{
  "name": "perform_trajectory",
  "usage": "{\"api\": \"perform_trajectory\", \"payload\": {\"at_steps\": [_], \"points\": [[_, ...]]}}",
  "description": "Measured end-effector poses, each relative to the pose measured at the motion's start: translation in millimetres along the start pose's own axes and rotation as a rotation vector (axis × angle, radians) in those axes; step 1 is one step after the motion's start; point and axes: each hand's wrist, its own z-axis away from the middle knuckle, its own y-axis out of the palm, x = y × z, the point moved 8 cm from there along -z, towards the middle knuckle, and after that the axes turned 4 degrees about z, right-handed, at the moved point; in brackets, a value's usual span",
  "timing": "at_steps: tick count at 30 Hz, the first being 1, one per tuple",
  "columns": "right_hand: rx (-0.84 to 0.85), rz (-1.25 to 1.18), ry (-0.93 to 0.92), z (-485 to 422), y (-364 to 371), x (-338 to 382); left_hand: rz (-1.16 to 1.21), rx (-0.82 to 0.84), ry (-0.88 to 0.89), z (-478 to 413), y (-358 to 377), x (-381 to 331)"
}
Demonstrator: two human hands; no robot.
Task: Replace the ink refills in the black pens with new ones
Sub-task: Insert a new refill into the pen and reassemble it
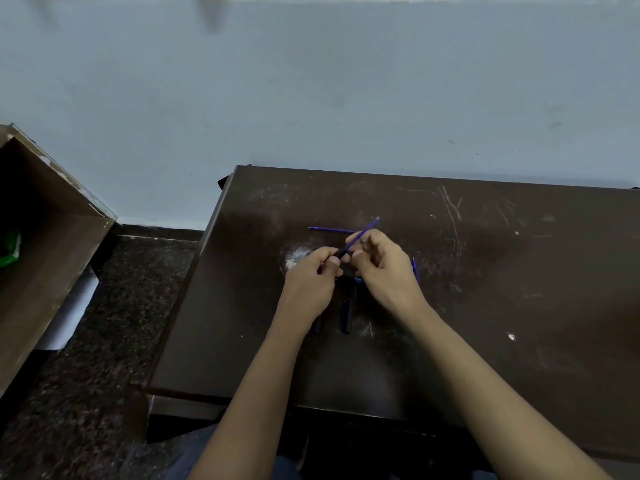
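My left hand (pixel 313 275) grips a black pen barrel (pixel 341 252) over the middle of the dark table (pixel 485 271). My right hand (pixel 379 263) pinches a blue ink refill (pixel 365 230) that sticks out of the barrel's end and slants up to the right. Another blue refill (pixel 330 230) lies flat on the table just beyond my hands. A third blue refill (pixel 415 270) peeks out to the right of my right hand. Black pen parts (pixel 345 315) lie on the table between my wrists, partly hidden.
The table's left edge (pixel 204 271) drops to a speckled dark floor (pixel 114 323). A brown cabinet (pixel 45 244) stands at the left with something green (pixel 10 247) on it. A pale blue wall (pixel 346 98) runs behind the table.
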Motion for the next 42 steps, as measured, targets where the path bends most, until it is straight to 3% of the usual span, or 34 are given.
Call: {"api": "perform_trajectory", "payload": {"at_steps": [6, 11, 15, 19, 21, 23, 31, 42], "points": [[0.152, 0.568, -0.099, 4.6, 19.0, -21.1, -0.014, -0.029, 0.039, 2.6, -3.7, -5.2], [0.169, 0.746, -0.088, 6.6, 21.4, -27.3, -0.026, -0.033, 0.048, 4.0, -5.3, -7.7], [0.017, 0.438, 0.061, -0.7, 0.7, -27.4, -0.056, -0.059, 0.07, 5.3, -9.7, -9.9], [0.016, -0.306, 0.416, -0.8, -4.2, -38.8, -0.056, -0.059, 0.07, 4.7, -9.7, -8.8], [-0.006, -0.638, 0.484, -0.2, -3.5, -36.5, -0.061, -0.062, 0.069, 4.4, -10.2, -8.1], [-0.029, -0.797, 0.502, -1.2, -6.1, -35.4, -0.073, -0.059, 0.065, 4.3, -10.5, -7.2], [-0.024, -0.915, 0.483, -4.6, -11.4, -30.2, -0.144, -0.05, 0.056, 2.5, -9.5, -5.0], [0.067, -0.738, 0.396, -3.1, -8.2, -21.7, -0.134, -0.057, 0.069, 2.0, -8.9, -5.6]]}}
